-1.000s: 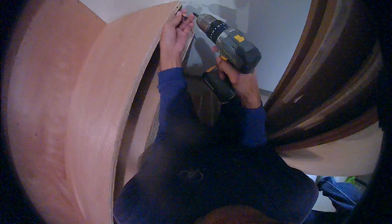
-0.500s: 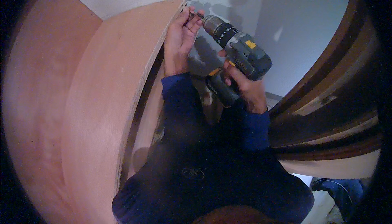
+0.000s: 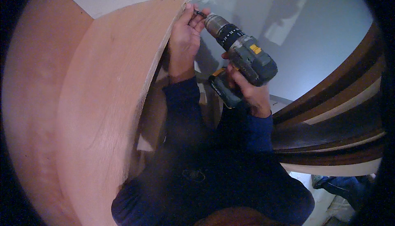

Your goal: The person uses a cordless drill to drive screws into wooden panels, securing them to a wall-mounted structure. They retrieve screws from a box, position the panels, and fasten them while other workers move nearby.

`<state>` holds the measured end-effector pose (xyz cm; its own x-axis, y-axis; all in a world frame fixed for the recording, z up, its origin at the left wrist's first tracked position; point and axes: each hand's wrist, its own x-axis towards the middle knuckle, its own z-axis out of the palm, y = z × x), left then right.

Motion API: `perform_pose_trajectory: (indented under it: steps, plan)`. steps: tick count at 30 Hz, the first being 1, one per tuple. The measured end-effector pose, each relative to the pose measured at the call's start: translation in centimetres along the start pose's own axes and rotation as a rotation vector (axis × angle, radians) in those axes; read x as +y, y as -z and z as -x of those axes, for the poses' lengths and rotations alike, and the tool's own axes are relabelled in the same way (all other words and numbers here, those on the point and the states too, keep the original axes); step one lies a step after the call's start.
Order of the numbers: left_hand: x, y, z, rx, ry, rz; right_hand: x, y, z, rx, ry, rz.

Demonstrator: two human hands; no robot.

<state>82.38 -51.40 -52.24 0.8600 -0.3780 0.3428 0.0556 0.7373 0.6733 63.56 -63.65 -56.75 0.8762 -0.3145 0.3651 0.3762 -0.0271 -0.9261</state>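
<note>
My right hand (image 3: 252, 89) is wrapped round the handle of a grey cordless drill (image 3: 242, 47) with yellow accents. The drill's chuck points up and left, toward the end of a pale wooden panel (image 3: 111, 69). At that panel's far upper corner, my left hand (image 3: 186, 38) has its thumb and fingers closed about a small dark screw (image 3: 199, 13). The screw lies in line with the chuck, and the bit and screw look joined end to end. Whether the screw's point touches the panel edge is hidden by my fingers.
A white wall (image 3: 263, 16) stands behind the drill and carries shadows. Another wooden panel (image 3: 37, 102) rises at the far left. Dark and light boards (image 3: 329, 119) stand at the right. Beyond them at lower right shows dark blue cloth (image 3: 343, 187).
The drill's tip has come into line with the small screw at my left fingers. The screw has turned toward the chuck. My view has shifted slightly, and more wall shows.
</note>
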Motion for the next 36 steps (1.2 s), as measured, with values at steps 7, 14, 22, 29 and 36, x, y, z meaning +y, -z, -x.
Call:
perform_pose_trajectory:
  steps: [7, 14, 22, 29, 36]
  plan:
    - [-1.2, -1.5, -2.3, 0.15, 0.025, -0.018, 0.1, 2.4, -2.1, -0.07, 0.007, 0.071]
    - [-1.1, -1.6, -2.4, -0.056, 0.011, -0.048, -0.4, 2.2, -2.4, -0.07, -0.016, -0.063]
    - [-2.8, -5.1, 8.8, -0.124, 0.031, -0.156, -4.7, 6.3, 7.2, -0.038, -0.22, -0.035]
    - [-3.7, -4.5, 8.6, -0.06, 0.041, -0.074, -5.1, 6.6, 6.7, -0.057, -0.09, -0.06]
    - [-3.9, -4.6, 8.4, -0.004, 0.027, -0.087, -5.2, 6.6, 6.5, -0.058, -0.053, -0.041]
